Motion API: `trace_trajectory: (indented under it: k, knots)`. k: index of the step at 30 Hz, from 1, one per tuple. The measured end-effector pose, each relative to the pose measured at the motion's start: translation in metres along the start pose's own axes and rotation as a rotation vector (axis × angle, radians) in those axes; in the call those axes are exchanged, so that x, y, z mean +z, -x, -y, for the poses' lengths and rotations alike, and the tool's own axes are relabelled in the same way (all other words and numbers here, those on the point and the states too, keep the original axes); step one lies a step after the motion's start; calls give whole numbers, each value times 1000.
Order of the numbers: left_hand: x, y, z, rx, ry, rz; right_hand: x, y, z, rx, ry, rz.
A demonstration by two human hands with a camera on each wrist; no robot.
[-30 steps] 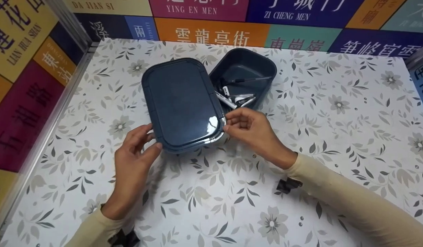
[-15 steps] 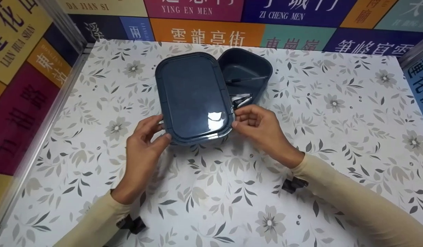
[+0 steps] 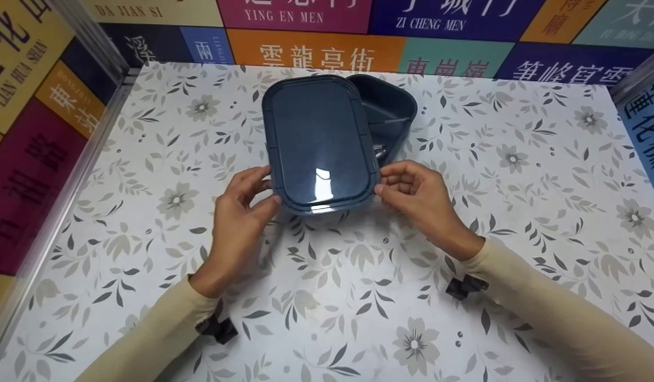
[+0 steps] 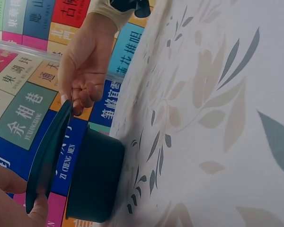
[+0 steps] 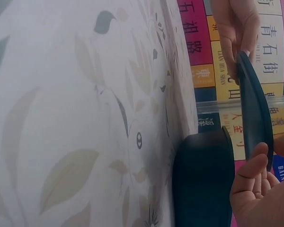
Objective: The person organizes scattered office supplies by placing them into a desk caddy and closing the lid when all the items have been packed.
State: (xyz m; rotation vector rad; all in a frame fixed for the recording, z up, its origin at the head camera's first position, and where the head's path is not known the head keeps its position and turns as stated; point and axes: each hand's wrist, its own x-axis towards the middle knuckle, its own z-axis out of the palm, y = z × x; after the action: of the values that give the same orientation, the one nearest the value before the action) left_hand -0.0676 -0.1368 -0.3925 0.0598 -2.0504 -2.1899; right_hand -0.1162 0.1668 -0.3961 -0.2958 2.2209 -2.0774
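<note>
A dark blue rectangular lid (image 3: 321, 138) with rounded corners is held between both hands. My left hand (image 3: 242, 217) pinches its near left edge, thumb on top. At the near right edge my right hand (image 3: 422, 204) pinches the rim between thumb and fingers. Behind and partly under the lid stands a dark blue box (image 3: 396, 106) on the table. A thin pen (image 3: 393, 122) and the end of some pens (image 3: 380, 151) show inside it; the lid hides the rest. Both wrist views show the lid (image 4: 47, 156) apart from the box (image 5: 203, 179), raised above its rim.
A white tablecloth (image 3: 359, 318) with grey leaves and flowers covers the table. Colourful panels with printed characters (image 3: 316, 53) rise along the back and sides. Each wrist wears a small black device (image 3: 467, 286) near the sleeve.
Both hands have carried the lid right and away from me, turning it slightly straighter. It now covers more of the box and most of the pens.
</note>
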Motion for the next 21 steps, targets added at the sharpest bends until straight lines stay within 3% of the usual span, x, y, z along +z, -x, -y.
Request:
trace_trajectory:
  k: [21]
  knots:
    - [28, -20, 4, 7, 44, 63, -25, 5, -3, -5, -41, -82]
